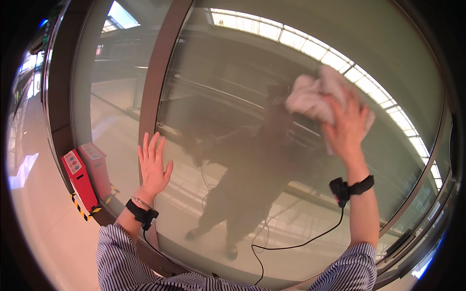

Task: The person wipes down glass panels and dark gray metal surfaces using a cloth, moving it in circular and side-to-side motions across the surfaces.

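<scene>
A large reflective glass panel (pixel 225 152) stands before me, mirroring a dim figure and a bright strip of windows. My right hand (pixel 346 127), at the upper right, presses a crumpled pale pink cloth (pixel 309 96) against the glass; hand and cloth are blurred. My left hand (pixel 153 165) has its fingers apart and holds nothing. It is beside the brown metal frame post (pixel 154 72) at the panel's left; whether the palm touches the post or glass I cannot tell. Black straps with small devices are on both wrists.
A red box (pixel 80 182) with a labelled top stands on the floor at the left, edged by yellow-black tape (pixel 78 207). Its reflection shows in the neighbouring glass. A black cable (pixel 291 247) hangs from my right wrist device. Pale floor (pixel 43 232) extends at the left.
</scene>
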`<state>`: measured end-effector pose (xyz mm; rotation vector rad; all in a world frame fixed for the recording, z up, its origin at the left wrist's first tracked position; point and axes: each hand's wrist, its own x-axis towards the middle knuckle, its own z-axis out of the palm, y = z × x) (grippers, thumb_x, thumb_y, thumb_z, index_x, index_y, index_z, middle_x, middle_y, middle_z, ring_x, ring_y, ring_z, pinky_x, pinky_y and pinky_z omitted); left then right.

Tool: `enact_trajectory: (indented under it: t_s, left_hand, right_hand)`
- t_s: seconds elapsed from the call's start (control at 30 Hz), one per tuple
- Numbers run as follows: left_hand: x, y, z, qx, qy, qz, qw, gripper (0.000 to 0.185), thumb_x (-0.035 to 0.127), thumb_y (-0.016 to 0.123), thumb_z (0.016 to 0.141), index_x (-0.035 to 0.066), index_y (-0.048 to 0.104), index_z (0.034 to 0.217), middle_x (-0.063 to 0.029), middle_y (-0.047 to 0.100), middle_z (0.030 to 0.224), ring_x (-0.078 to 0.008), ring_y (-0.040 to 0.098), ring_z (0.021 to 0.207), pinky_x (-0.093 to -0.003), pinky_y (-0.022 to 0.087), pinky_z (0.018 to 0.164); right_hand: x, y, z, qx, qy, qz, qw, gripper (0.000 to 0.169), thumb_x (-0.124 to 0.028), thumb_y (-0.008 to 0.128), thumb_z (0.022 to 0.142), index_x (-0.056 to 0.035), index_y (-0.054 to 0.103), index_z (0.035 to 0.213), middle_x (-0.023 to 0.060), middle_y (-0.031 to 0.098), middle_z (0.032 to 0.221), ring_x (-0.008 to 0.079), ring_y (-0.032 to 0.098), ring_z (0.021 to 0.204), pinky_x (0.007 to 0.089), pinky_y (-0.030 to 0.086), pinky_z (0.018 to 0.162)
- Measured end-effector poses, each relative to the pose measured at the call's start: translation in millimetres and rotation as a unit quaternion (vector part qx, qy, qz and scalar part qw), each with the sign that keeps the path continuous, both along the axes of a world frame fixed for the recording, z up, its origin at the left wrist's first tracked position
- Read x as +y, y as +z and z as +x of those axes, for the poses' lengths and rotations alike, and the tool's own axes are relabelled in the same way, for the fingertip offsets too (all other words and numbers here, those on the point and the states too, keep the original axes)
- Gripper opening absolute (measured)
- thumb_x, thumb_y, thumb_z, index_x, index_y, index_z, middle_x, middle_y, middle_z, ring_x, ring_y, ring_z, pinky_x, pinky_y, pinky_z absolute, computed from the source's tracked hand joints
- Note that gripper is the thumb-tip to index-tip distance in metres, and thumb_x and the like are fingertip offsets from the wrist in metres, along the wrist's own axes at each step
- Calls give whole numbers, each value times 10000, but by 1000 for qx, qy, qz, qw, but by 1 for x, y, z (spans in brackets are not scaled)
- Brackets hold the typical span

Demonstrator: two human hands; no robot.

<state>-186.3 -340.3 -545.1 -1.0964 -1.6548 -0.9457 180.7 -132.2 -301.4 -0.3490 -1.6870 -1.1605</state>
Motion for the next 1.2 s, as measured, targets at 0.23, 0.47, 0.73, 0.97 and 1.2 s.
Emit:
enact_trajectory:
  t_s: [0.23,0.47,0.73,0.97,1.2]
  left_hand:
    - [-1,8,6,-77,-59,-20,995,700,118,615,789,4,315,1411,-170,263,1488,-422,170,1406,-579,206,1083]
    - [-20,-42,-4,-136,-162,-47,976,630,82,622,773,-11,383,1349,-213,295,1443,-461,228,1360,-534,243,1087]
    - [-48,-64,-23,-174,-207,-53,961,549,68,618,761,-18,447,1276,-221,337,1401,-466,289,1325,-519,308,1062]
    - [-58,-69,-22,-192,-255,-29,947,456,52,614,748,-25,517,1187,-237,370,1359,-462,340,1286,-511,339,1041]
    - [-80,-73,-28,-222,-233,-35,946,388,39,608,742,-22,544,1120,-237,375,1355,-466,359,1269,-508,352,1032]
  right_hand:
    - [48,153,-6,280,65,-31,957,577,-262,674,791,-193,512,1340,219,430,1379,419,379,1291,522,332,1024]
    - [-57,49,-186,-199,93,-10,975,603,-181,799,650,-178,598,1219,162,391,1402,421,322,1324,577,317,1061]
    - [-62,122,-202,24,42,35,998,554,-195,729,729,-196,571,1261,162,429,1386,404,341,1317,595,312,1035]
    - [-58,153,-247,17,80,46,996,538,-273,720,750,-169,580,1259,203,448,1356,415,370,1291,565,327,1022]
    - [-77,-66,-261,-453,103,-74,883,537,-219,763,662,-186,624,1180,102,331,1476,358,246,1398,506,338,1096]
